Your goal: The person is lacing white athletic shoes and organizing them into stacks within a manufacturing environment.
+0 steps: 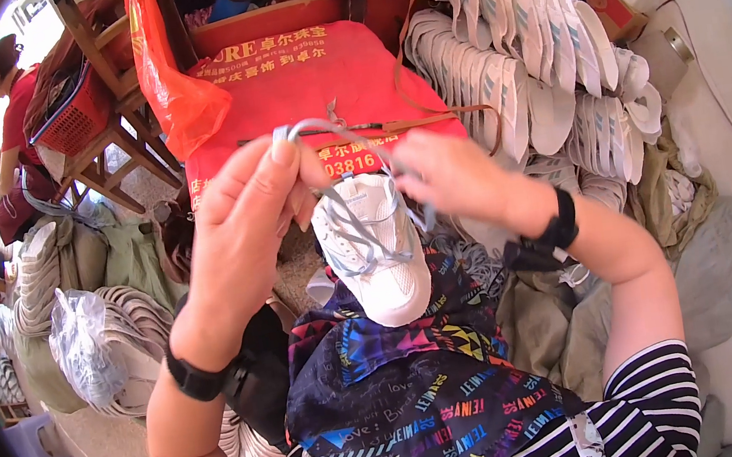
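A white shoe upper (379,254) with its toe toward me lies over my lap, on a dark apron (406,390) with colourful print. Grey-blue shoelace (351,221) crosses its front in loose strands. My left hand (250,188), raised to the left of the shoe, pinches the lace between thumb and forefinger, and a loop of it arcs over to the right. Beside the shoe's upper right, my right hand (452,176) has its fingers closed on the lace as well; its fingertips are partly blurred. A thin brown strap (434,116) with a dark rod-like piece lies just behind the hands.
A red cloth with yellow print (300,80) covers the surface ahead. Stacked white shoe uppers (509,52) rise at the right, with more uppers (134,324) at the left. An orange-red plastic bag (172,88) hangs near a wooden chair (112,160). Another person (14,118) sits far left.
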Motion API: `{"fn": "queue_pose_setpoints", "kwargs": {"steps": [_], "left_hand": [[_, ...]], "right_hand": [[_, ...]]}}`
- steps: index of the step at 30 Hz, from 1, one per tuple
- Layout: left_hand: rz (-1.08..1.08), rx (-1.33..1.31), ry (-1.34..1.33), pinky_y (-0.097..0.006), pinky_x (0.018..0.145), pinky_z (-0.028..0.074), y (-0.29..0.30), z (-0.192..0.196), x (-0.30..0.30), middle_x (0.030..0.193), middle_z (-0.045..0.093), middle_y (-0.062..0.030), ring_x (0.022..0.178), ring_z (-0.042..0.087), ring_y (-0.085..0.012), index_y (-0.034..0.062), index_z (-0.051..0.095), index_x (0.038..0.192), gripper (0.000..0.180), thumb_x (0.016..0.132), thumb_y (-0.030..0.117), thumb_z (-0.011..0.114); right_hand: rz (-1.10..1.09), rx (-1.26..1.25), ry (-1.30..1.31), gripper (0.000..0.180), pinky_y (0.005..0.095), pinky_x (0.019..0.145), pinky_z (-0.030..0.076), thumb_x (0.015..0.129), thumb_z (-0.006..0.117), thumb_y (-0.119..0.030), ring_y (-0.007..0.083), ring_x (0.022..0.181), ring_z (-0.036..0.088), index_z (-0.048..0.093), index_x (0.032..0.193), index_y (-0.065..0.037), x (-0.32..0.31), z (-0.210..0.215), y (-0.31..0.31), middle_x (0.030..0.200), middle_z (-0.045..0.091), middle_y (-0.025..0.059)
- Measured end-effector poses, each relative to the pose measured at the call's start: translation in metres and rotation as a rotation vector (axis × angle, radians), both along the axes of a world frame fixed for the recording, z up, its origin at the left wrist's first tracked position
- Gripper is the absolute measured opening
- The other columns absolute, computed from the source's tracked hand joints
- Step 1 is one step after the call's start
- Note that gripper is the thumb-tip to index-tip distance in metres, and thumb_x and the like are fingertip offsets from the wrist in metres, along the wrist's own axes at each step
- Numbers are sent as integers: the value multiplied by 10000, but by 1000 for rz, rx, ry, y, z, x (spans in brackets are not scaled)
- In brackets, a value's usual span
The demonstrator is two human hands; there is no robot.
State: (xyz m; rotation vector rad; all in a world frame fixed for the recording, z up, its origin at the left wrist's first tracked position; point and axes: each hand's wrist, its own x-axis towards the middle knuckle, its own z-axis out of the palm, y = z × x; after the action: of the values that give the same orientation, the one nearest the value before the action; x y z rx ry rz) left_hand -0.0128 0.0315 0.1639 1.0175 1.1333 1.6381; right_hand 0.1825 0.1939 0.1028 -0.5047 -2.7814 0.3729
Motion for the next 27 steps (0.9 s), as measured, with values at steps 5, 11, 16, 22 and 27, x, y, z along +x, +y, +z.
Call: {"fn": "queue_pose_setpoints", "kwargs": {"steps": [5, 11, 16, 22, 27], "left_hand": [[125, -278, 38, -213, 575, 329, -13, -92, -20, 663, 372, 78, 604, 342, -33, 43, 606, 874, 324, 1039, 277, 452], [131, -260, 14, -207, 567, 322, -6, -88, -20, 658, 363, 82, 589, 329, -26, 46, 607, 879, 334, 1040, 292, 446], [151, -177, 77, -202, 558, 321, 13, -49, -22, 665, 399, 72, 598, 367, -32, 40, 616, 898, 332, 1039, 285, 443], [111, -91, -23, -206, 574, 317, 28, -25, -28, 686, 393, 76, 603, 320, -23, 38, 626, 902, 325, 1029, 291, 468], [74, -99, -10, -205, 583, 315, 36, -18, -26, 696, 387, 79, 612, 316, -28, 30, 627, 919, 324, 1025, 295, 474]], "right_hand": [[104, -546, -272, 143, 429, 673, 501, 836, 617, -197, 337, 794, 629, 598, 851, -57, 26, -29, -46, 823, 618, 135], [-131, -536, -39, 112, 423, 675, 497, 821, 621, -148, 327, 798, 626, 583, 876, -59, 29, -47, -66, 827, 608, 123], [-109, -458, -99, 140, 359, 610, 482, 774, 666, -135, 234, 672, 596, 574, 826, -44, 31, -58, -63, 741, 565, 84], [-175, -581, -152, 148, 423, 639, 477, 748, 643, -180, 321, 722, 606, 583, 779, -49, 43, -57, -58, 758, 596, 121], [-163, -510, -180, 152, 426, 636, 475, 742, 643, -181, 312, 702, 602, 579, 783, -50, 50, -54, -53, 752, 592, 111]]}}
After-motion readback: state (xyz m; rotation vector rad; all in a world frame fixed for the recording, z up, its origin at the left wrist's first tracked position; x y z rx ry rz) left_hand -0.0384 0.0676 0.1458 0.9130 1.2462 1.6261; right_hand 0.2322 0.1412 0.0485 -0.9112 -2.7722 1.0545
